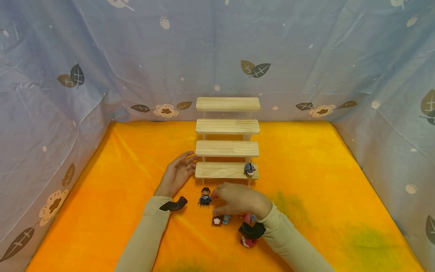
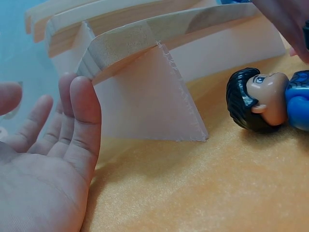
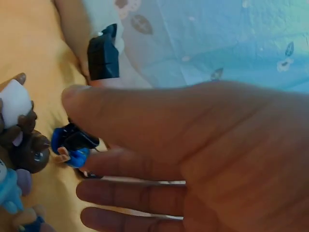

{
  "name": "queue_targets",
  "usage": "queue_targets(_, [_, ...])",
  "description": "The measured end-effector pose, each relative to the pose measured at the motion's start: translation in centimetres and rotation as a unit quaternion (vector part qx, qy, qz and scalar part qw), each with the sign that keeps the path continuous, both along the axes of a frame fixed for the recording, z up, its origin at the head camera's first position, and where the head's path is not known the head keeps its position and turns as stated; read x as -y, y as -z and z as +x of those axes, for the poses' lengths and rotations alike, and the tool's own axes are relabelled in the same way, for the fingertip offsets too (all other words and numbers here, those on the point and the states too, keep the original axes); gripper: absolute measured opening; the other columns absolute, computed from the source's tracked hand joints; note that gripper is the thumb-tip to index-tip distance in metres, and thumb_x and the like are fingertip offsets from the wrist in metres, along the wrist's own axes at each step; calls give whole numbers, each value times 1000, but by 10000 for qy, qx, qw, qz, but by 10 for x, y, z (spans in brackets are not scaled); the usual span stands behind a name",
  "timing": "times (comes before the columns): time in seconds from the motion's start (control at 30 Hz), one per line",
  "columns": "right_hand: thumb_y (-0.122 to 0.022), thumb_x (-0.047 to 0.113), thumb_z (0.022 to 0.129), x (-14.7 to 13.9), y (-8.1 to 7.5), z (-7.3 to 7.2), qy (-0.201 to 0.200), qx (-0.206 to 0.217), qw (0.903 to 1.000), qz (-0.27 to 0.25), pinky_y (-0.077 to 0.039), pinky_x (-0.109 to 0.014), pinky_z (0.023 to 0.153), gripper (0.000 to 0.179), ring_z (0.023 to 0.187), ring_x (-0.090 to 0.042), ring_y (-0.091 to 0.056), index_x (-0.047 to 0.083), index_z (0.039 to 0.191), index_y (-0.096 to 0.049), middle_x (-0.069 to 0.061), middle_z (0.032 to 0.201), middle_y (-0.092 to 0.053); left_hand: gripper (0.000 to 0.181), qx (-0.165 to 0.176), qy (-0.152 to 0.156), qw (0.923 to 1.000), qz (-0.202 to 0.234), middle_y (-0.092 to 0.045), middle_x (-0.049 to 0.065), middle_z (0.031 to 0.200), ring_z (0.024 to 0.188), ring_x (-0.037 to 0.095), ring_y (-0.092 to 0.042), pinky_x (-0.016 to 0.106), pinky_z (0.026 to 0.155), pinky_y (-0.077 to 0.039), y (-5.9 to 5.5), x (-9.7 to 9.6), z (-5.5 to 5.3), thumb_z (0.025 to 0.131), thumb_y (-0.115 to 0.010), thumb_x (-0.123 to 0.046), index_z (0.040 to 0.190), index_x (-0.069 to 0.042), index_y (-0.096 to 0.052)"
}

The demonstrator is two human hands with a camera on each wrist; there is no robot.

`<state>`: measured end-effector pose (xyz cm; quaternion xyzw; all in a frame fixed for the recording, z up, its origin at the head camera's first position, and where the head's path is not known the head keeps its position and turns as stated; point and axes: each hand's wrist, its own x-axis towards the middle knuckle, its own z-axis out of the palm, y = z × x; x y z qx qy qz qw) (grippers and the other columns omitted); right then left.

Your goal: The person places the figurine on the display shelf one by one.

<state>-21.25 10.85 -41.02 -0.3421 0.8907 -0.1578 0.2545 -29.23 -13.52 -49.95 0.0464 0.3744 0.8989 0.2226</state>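
Note:
My left hand [image 1: 176, 173] is beside the left end of the lowest step of a wooden tiered stand [image 1: 219, 170]. Its fingertips [image 2: 84, 92] are at that step's corner in the left wrist view, and I cannot tell whether they touch it. A dark-haired toy figure [image 1: 205, 197] in blue and black lies on the cloth before the stand. Just to its right reaches my right hand [image 1: 241, 198], with extended fingers and nothing held. Below that hand lie a brown-and-white toy figure [image 1: 216, 220] and a small light-blue one [image 1: 225, 219].
A grey toy animal [image 1: 249, 169] sits at the lowest step's right end. Near my right wrist lie a pink toy [image 1: 248, 218], partly hidden, and a red-and-white toy [image 1: 249, 242]. Patterned cloth walls [image 1: 214, 56] enclose the yellow-orange cloth [image 1: 306, 170].

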Motion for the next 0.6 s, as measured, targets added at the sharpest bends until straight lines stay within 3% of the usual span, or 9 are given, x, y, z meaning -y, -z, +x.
queue_targets(0.17, [-72, 39, 94, 3, 5, 1, -172, -264, 9991, 287, -53, -33, 93, 39, 106, -16, -61, 14, 124, -70, -2, 119, -66, 55, 58, -59, 10000, -54, -59, 8, 133, 94, 14, -58, 25, 82, -50, -1, 0, 1, 111, -40, -30, 156, -2, -26])
queue_targets(0.5, [-74, 31, 93, 6, 8, 2, -291, -142, 9993, 165, -45, -23, 70, 19, 76, -7, -51, 14, 102, -73, 3, 92, -64, 55, 98, -27, 9999, -40, -59, 7, 133, 94, 14, -58, 24, 83, -50, 1, 0, 1, 111, -40, -30, 156, -3, -25])
queue_targets(0.6, [-74, 29, 94, 6, 9, 1, -402, -108, 9991, 115, -47, -21, 69, 16, 74, -4, -53, 14, 100, -75, 3, 92, -67, 53, 83, -20, 10000, 10, -59, 8, 133, 94, 14, -58, 24, 83, -51, 1, 0, 0, 111, -40, -29, 155, -3, -28])
